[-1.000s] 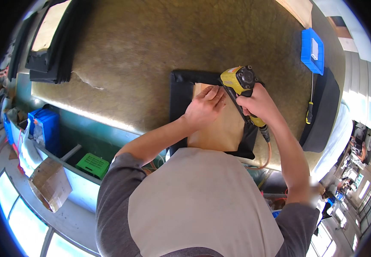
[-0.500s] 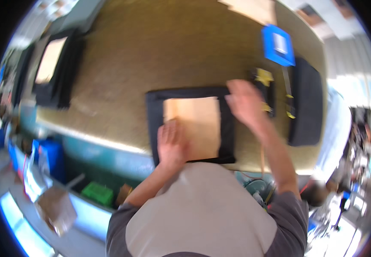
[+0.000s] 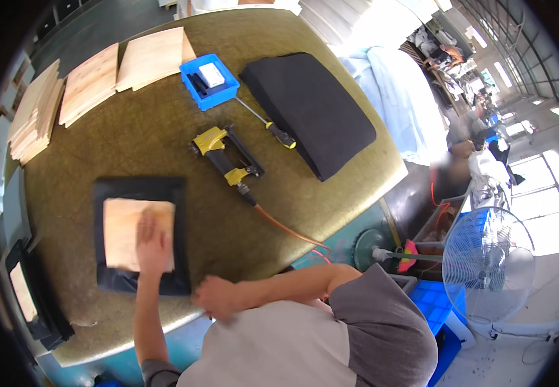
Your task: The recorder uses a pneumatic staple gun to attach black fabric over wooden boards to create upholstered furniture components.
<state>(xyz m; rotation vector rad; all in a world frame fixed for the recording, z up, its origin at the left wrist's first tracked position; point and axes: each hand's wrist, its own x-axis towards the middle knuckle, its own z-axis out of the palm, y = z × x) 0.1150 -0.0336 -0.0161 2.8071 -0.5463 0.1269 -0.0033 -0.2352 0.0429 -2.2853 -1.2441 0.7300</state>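
My left hand lies flat on a light plywood board, its fingers stretched out. Under the board is a piece of black fabric, showing as a dark border on all sides. Beside the fabric's near right corner is my right hand, its fingers curled closed; whether they hold the fabric edge is hidden. A yellow and black air staple gun rests farther right on the table, joined to an orange hose.
Several plywood stacks line the table's far left edge. A blue tray, a screwdriver and a black padded panel lie at the far right. More fabric and board sit at left. A fan stands off the table.
My view has turned to the right, so the board and fabric show farther left. My right hand has come from the fabric's far right corner to its near right corner. My left hand stays on the board.
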